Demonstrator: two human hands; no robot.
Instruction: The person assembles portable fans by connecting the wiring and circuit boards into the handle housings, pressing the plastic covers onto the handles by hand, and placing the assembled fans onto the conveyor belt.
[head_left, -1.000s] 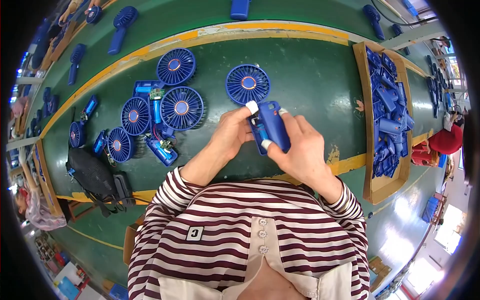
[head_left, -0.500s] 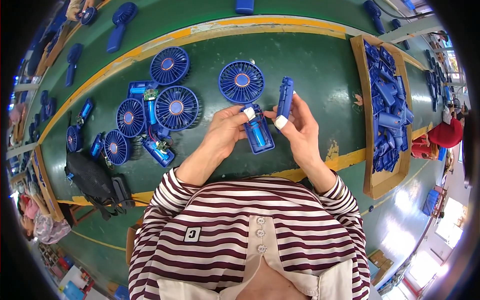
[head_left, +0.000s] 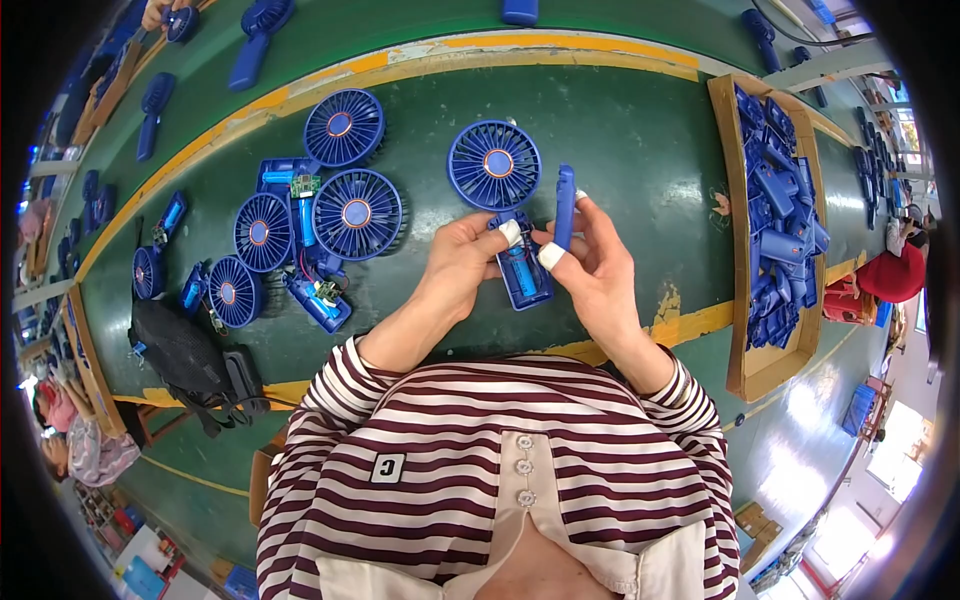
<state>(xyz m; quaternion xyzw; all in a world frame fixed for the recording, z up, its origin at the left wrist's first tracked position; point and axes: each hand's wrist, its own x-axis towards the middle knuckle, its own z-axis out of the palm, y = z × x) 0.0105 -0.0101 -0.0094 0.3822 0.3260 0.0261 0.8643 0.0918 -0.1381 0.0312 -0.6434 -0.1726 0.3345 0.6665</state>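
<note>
My left hand (head_left: 460,262) grips the opened handle of a small blue handheld fan (head_left: 494,165), its white-covered thumb pressed on the handle's upper part. Inside the handle shell lies a light blue battery cell (head_left: 522,272). The round fan head points away from me. In my right hand (head_left: 598,262) a blue handle cover (head_left: 565,208) stands on edge, pinched between the white-covered thumb and the fingers. The cover is just right of the handle, apart from its lower part. My fingers hide the join near the fan's neck.
Several blue fans with exposed batteries and circuit boards (head_left: 305,186) lie to the left. Near them rests a black bag (head_left: 180,350). A cardboard box (head_left: 738,340) of blue handle covers stands at right. Beyond the yellow edge, more fans (head_left: 255,45) lie on a green surface.
My right hand has turned the handle cover more edge-on and brought it slightly lower and closer to the fan. Fans beyond the yellow edge have shifted a little in view.
</note>
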